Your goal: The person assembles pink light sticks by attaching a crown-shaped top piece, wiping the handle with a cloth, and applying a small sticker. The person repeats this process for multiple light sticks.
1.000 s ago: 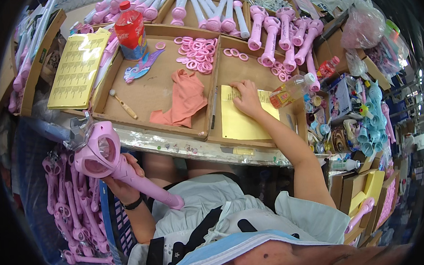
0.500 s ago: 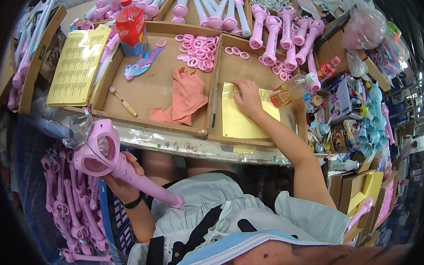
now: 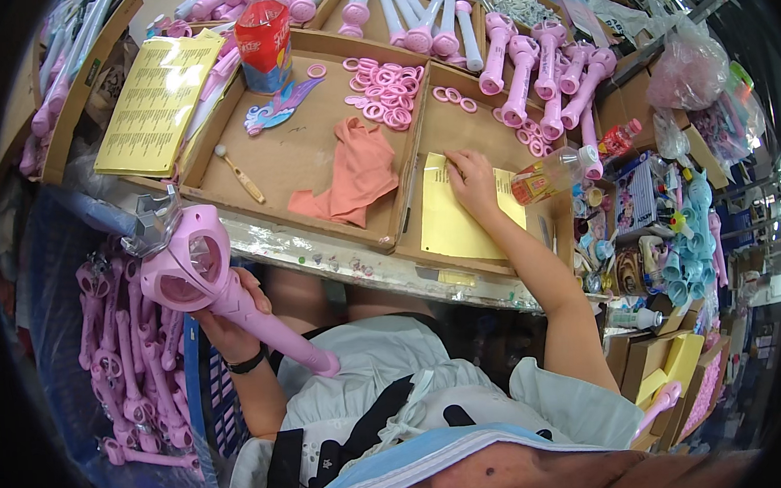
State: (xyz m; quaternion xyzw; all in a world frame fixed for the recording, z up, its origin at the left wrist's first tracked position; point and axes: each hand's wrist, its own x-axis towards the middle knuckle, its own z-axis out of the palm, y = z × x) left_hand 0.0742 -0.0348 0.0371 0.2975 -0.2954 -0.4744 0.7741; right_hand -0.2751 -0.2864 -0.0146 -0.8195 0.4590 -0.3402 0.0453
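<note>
My left hand (image 3: 232, 336) is wrapped round the handle of a pink toy wand (image 3: 281, 333), just below its round, hollow head. The wand tilts, with its thin end against my lap and a shiny silver piece (image 3: 153, 230) at its top. My right hand (image 3: 474, 185) rests on a yellow label sheet (image 3: 452, 227) in the right cardboard tray (image 3: 415, 135). Its fingers are bent and drawn together near the sheet's upper edge. Whatever the fingertips may pinch is too small to make out. A clear bottle (image 3: 552, 175) lies tilted beside the sheet.
The left tray (image 3: 298, 115) holds pink rings (image 3: 388, 92), an orange cloth (image 3: 355, 170), a small brush (image 3: 242, 177) and a red-labelled bottle (image 3: 264, 41). More yellow sheets (image 3: 154, 106) lean at left. Several pink wands fill a blue basket (image 3: 199, 399); pink handles (image 3: 522, 79) stand at the back right.
The table and trays have shifted slightly right in the view. My left hand keeps its grip on the wand, and my right hand stays at the yellow sheet.
</note>
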